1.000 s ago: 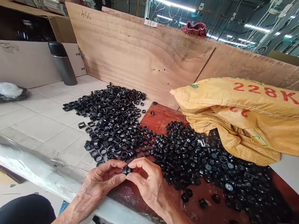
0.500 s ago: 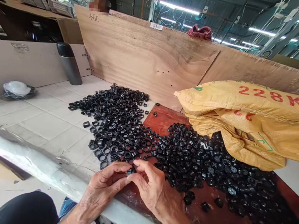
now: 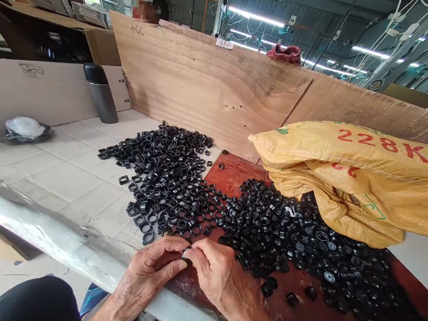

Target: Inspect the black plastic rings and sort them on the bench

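Between my two hands, close to the table's front edge, is a small black plastic part (image 3: 185,254), mostly covered by my fingers. My left hand (image 3: 157,270) pinches it from the left between thumb and fingers. From the right, my right hand (image 3: 212,268) has its thumb and index finger closed on the same part. Just beyond my hands spreads a pile of black plastic rings (image 3: 174,171). To the right lies a heap of black round caps (image 3: 268,223), some with pale wheel-like faces.
A yellow woven sack (image 3: 343,180) marked 228K rests on the right. A dark flask (image 3: 103,96) and a clear plastic bag with white contents (image 3: 26,130) stand at left. A wooden board (image 3: 207,82) walls the back; a person (image 3: 148,6) is behind it.
My right thumb and fingers have turned and closed further over the black part, which now shows less. The view has swung slightly left.
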Demonstrator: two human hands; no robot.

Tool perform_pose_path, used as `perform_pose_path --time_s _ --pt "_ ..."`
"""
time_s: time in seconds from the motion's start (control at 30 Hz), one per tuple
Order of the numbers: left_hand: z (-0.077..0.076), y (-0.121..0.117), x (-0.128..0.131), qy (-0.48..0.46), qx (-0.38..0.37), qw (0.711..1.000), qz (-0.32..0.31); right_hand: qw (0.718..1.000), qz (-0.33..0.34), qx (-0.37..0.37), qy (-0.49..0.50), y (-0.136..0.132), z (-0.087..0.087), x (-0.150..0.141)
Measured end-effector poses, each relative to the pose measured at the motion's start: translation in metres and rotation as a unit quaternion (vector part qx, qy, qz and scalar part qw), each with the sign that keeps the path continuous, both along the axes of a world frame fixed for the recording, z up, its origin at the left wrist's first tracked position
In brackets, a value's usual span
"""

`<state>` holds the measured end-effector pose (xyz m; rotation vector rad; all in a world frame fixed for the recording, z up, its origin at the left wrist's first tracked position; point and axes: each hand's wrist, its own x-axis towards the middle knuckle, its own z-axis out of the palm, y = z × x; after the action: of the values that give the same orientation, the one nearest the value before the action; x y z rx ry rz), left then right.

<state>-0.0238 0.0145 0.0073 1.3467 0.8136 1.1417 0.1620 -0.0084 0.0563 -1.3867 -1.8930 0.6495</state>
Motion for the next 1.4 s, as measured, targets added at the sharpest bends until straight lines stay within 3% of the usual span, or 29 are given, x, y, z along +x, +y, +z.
perform_pose_path --time_s 0.33,0.53,0.83,1.03,1.23,1.4 --pt "0.006 0.001 0.001 -0.007 -0.06 0.998 0.03 0.996 -0.02 -0.011 0.091 -0.002 0.001 -0.004" --pt "0.011 0.003 0.002 -0.04 -0.155 0.987 0.01 0.988 -0.005 0.004 0.154 0.003 0.0 -0.005" --pt "0.012 0.003 -0.002 -0.034 -0.177 0.983 -0.025 0.983 0.019 0.006 0.184 0.004 0.007 -0.006" --pt "0.012 0.003 -0.003 -0.034 -0.135 0.99 -0.021 0.987 0.007 0.0 0.163 0.004 0.008 -0.006" --pt "0.0 0.002 -0.001 -0.026 -0.075 0.997 -0.009 0.995 -0.063 -0.057 0.05 -0.005 0.013 -0.006" --pt "0.001 0.0 -0.001 -0.006 -0.042 0.999 -0.026 0.995 -0.033 -0.09 0.013 -0.006 0.018 -0.003"
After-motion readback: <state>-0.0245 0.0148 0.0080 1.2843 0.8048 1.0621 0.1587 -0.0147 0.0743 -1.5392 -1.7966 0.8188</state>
